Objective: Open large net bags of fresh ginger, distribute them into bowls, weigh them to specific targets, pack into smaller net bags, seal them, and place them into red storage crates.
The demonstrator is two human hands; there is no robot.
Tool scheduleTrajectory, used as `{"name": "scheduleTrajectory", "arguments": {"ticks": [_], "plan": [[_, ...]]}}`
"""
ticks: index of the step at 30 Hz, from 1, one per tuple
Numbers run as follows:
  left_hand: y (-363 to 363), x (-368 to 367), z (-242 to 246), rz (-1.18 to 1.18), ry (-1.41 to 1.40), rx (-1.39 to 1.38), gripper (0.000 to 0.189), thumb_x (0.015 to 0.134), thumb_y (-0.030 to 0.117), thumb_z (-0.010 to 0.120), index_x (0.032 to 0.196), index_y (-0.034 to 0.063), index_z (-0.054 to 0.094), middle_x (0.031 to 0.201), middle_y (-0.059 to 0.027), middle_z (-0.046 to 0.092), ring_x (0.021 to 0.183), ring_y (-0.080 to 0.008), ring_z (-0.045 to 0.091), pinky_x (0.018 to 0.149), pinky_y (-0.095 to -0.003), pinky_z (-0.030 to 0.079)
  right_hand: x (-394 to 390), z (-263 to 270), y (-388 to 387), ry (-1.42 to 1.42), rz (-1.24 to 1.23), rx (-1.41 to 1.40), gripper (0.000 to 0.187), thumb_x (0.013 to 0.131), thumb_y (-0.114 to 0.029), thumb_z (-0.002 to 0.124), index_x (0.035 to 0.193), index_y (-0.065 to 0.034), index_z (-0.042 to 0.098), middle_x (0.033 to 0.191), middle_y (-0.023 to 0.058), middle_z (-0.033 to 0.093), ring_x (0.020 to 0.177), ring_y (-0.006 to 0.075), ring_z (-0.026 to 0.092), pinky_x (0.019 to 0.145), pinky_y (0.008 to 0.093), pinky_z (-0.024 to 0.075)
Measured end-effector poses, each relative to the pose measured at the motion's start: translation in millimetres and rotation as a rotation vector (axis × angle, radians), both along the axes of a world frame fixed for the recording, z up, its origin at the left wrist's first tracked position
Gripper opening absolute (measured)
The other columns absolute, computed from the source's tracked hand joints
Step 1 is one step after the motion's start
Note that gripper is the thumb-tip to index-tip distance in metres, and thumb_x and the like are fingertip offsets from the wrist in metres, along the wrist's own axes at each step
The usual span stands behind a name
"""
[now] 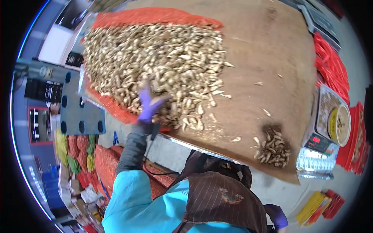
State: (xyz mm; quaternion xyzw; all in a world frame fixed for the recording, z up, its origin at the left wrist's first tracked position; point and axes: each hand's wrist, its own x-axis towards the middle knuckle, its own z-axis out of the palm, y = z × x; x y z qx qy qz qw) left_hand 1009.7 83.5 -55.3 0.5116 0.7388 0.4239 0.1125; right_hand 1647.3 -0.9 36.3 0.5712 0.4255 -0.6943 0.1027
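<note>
My left hand (150,103), in a purple glove, rests on the near left side of a large heap of pale tan, teardrop-shaped dried pieces (157,58). Its thumb and fingers are spread apart, and motion blurs the fingertips. Under the heap, the orange mesh sack (157,16) shows along the far and near left sides. Low at the right, beside my body, my right hand (276,217) in a purple glove is only partly seen; its fingers are hidden. A small pile of darker pieces (275,148) lies at the near right corner of the brown-covered table (268,67).
A digital scale (317,142) carrying a clear tub (327,107) and a round container (340,123) stands at the right edge. Red plastic bags (330,64) lie behind it. Filled mesh sacks (107,163) rest on the floor at left. Loose pieces dot the table.
</note>
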Motion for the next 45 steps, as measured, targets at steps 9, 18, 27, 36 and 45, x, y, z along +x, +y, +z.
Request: {"name": "scheduleTrajectory", "arguments": {"ticks": [9,18,27,36,45], "plan": [[58.0,89.8,-19.5,-0.171,-0.03,-0.28,0.118,0.05,0.048,0.082,0.143,0.0105,0.021,0.137,-0.0452,0.004,0.131,-0.0532,0.015,0.108,-0.0473,0.023,-169.9,82.8,161.0,0.106,0.478,0.957,0.018,0.082,-0.001,0.055,0.098,-0.0015,0.061,0.094,0.0132,0.062,0.088,0.0226,0.059,0.077,0.0316,0.0453],[-23.8,-225.7,93.6,0.767,0.403,0.054,0.081,0.072,0.05,0.07,0.124,-0.0073,0.046,0.108,-0.0264,0.055,0.097,-0.0334,0.056,0.084,-0.0402,0.044,-486.4,-49.1,172.8,0.688,0.786,1.325,0.043,0.084,-0.033,0.057,0.117,-0.005,0.053,0.11,0.0204,0.054,0.106,0.0363,0.051,0.09,0.0439,0.0417],[-9.8,-178.0,71.1,0.423,-0.481,0.028,0.094,0.069,0.036,0.078,0.138,-0.0021,0.027,0.129,-0.0209,0.046,0.117,-0.0259,0.048,0.098,-0.0337,0.038,-570.9,-68.0,259.6,0.045,1.082,1.349,0.103,0.052,-0.05,0.08,0.14,-0.0328,0.03,0.147,0.0107,0.024,0.132,0.0451,0.022,0.096,0.0641,0.0321],[100.2,31.3,-0.7,0.142,0.001,-0.284,0.092,0.062,0.06,0.072,0.131,0.0053,0.045,0.126,-0.0302,0.047,0.119,-0.0435,0.043,0.101,-0.0447,0.034,-449.3,-136.5,268.0,-0.105,0.998,1.299,0.081,0.061,-0.045,0.072,0.124,-0.001,0.049,0.13,0.0163,0.044,0.119,0.0387,0.039,0.092,0.0519,0.0375],[144.1,164.4,-28.6,-0.22,0.181,-0.406,0.088,0.07,0.05,0.072,0.134,0.0014,0.037,0.118,-0.0254,0.046,0.106,-0.0332,0.045,0.09,-0.0448,0.036,-256.5,-117.5,252.3,-0.066,0.718,1.193,0.076,0.073,-0.034,0.067,0.138,-0.0111,0.035,0.131,0.0201,0.042,0.118,0.0384,0.043,0.091,0.0487,0.0409]]}}
